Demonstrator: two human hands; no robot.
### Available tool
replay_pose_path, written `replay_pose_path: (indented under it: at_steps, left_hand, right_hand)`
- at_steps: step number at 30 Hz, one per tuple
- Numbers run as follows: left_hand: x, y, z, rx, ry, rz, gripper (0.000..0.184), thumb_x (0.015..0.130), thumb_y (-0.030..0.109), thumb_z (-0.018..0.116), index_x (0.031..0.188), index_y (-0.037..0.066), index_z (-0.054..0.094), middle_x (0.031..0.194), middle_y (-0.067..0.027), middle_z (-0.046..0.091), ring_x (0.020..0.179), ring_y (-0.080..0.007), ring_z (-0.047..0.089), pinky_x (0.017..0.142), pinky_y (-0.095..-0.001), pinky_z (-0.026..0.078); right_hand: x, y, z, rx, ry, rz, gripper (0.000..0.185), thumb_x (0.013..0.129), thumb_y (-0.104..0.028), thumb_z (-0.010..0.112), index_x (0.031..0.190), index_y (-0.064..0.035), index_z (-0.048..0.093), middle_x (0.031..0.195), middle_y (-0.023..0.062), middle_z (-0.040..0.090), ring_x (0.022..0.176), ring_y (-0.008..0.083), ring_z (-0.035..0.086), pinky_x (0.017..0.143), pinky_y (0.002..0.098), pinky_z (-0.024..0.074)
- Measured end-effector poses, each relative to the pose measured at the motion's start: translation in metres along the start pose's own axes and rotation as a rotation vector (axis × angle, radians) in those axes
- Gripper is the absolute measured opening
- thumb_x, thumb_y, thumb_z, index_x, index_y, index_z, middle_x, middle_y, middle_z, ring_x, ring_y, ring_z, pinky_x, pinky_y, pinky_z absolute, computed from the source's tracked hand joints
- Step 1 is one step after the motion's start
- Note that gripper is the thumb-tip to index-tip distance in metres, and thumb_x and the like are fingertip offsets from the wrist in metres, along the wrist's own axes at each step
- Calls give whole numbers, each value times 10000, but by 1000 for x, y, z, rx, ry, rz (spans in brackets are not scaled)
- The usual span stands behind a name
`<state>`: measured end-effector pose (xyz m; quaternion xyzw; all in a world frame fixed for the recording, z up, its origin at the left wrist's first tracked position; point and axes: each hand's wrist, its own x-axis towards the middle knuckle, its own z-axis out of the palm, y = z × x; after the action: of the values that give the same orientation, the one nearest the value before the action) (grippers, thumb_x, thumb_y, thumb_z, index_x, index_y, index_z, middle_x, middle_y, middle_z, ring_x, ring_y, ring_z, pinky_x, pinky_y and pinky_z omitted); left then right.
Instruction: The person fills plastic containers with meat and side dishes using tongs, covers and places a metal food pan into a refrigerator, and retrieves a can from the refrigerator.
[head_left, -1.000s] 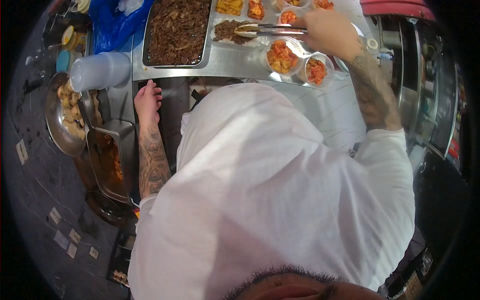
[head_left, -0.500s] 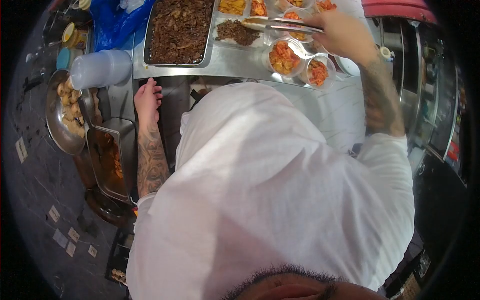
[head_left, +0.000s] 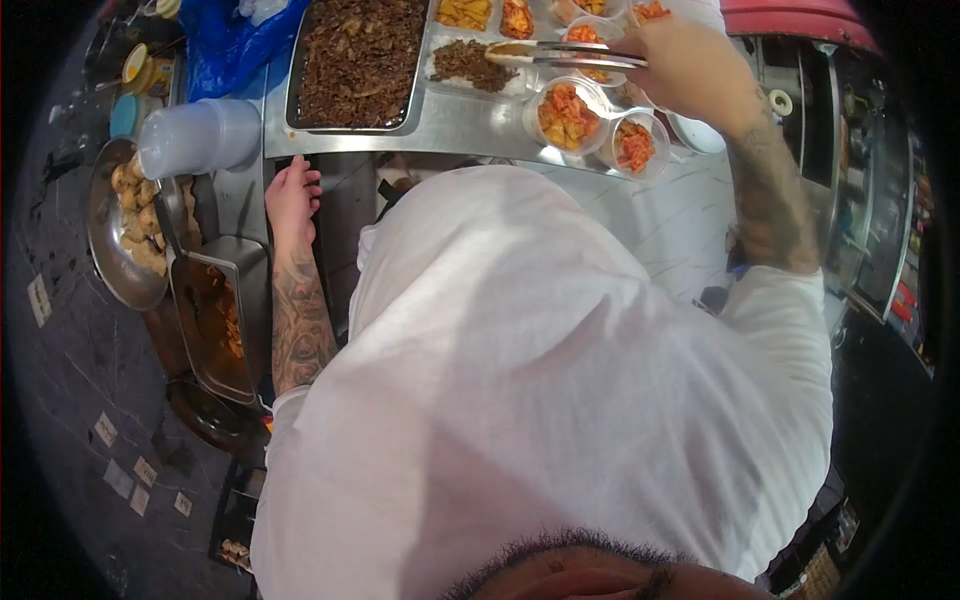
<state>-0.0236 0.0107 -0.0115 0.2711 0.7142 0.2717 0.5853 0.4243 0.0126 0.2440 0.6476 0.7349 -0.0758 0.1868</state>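
My right hand (head_left: 690, 70) grips metal tongs (head_left: 575, 55), which point left. Their tips lie over minced brown meat (head_left: 468, 64) in a clear compartment tray (head_left: 520, 88). That tray also has yellow pickles (head_left: 463, 13) and kimchi (head_left: 516, 18) in other compartments. Below the tongs stand round clear cups, one with mixed orange and yellow food (head_left: 568, 116), another with red kimchi (head_left: 634, 146). My left hand (head_left: 293, 198) hangs at the counter's front edge, fingers loosely bent and holding nothing. Above it sits a metal pan (head_left: 290, 110) full of dark cooked meat (head_left: 358, 60).
Stacked plastic tubs (head_left: 200, 138) lie at left beside a blue plastic bag (head_left: 235, 50). Nearer are a steel bowl (head_left: 105, 235) of pale round food and a deep metal container (head_left: 255, 300) with orange sauce. Shelving (head_left: 820, 130) borders the right side.
Almost nothing differs. The tongs' tips have shifted slightly left and down over the minced meat, and my right forearm has moved a little to the right.
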Motion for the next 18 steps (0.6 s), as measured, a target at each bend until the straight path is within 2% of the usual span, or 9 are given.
replay_pose_path:
  at_steps: [2, 5, 9, 10, 11, 12, 13, 14, 18]
  left_hand:
    - [-3, 1, 1, -26, 16, -5, 359, 971, 380, 625, 1149, 68, 638, 882, 4, 657, 666, -80, 554, 539, -228, 405]
    - [-4, 0, 3, -12, 11, -26, 365, 970, 383, 627, 1150, 65, 634, 873, 2, 654, 660, -79, 557, 524, -227, 403]
    - [-2, -2, 1, -9, 5, -14, 372, 972, 383, 623, 1150, 56, 631, 870, 2, 651, 653, -79, 556, 514, -227, 403]
    - [-1, -2, -1, -16, 7, -12, 373, 974, 381, 621, 1149, 52, 631, 868, 1, 651, 648, -79, 556, 512, -224, 402]
    - [1, -4, -2, -23, 8, -12, 374, 975, 380, 620, 1147, 49, 632, 865, -1, 651, 642, -79, 555, 511, -221, 401]
    - [0, -4, -2, -26, 7, -15, 374, 975, 380, 620, 1147, 49, 632, 865, -1, 651, 642, -79, 555, 511, -221, 401]
    - [-2, -2, -2, -31, 17, -15, 373, 975, 379, 620, 1144, 47, 632, 861, -1, 650, 636, -79, 555, 507, -218, 399]
    - [-4, -1, -2, -37, 29, -13, 372, 975, 378, 620, 1140, 44, 632, 856, -1, 650, 629, -78, 554, 503, -215, 396]
    - [-10, -1, -1, -47, 30, -9, 373, 972, 376, 625, 1142, 44, 631, 850, -1, 649, 626, -79, 555, 499, -212, 393]
  right_hand:
    - [2, -9, -12, 5, -108, -107, 343, 789, -145, 672, 1125, -140, 742, 875, 141, 710, 835, 329, 688, 784, 438, 550]
    - [5, -21, 1, -93, -62, -147, 329, 766, -139, 675, 1087, -127, 747, 871, 143, 705, 831, 328, 681, 771, 446, 543]
    - [11, -11, 1, -32, -42, -156, 308, 776, -130, 666, 1073, -123, 749, 877, 142, 704, 840, 330, 676, 768, 455, 536]
    - [9, -11, -15, -95, -101, -93, 200, 770, -171, 670, 933, -76, 736, 811, 162, 702, 790, 337, 695, 708, 458, 551]
    - [8, -11, -23, -158, -161, -29, 192, 763, -213, 674, 794, -30, 722, 746, 181, 700, 741, 344, 714, 648, 460, 567]
    - [6, -7, -21, -161, -164, -30, 192, 763, -213, 674, 794, -30, 722, 746, 181, 700, 741, 344, 714, 648, 460, 567]
    - [3, 3, -16, -131, -82, -45, 196, 774, -168, 668, 929, -71, 736, 813, 161, 703, 797, 338, 694, 711, 457, 551]
    - [2, 9, -13, -99, 1, -61, 295, 784, -124, 661, 1064, -112, 751, 881, 142, 706, 853, 332, 675, 773, 454, 535]
    - [13, 12, -3, -145, -70, -43, 302, 789, -134, 672, 1079, -107, 750, 887, 139, 707, 859, 330, 677, 778, 447, 536]
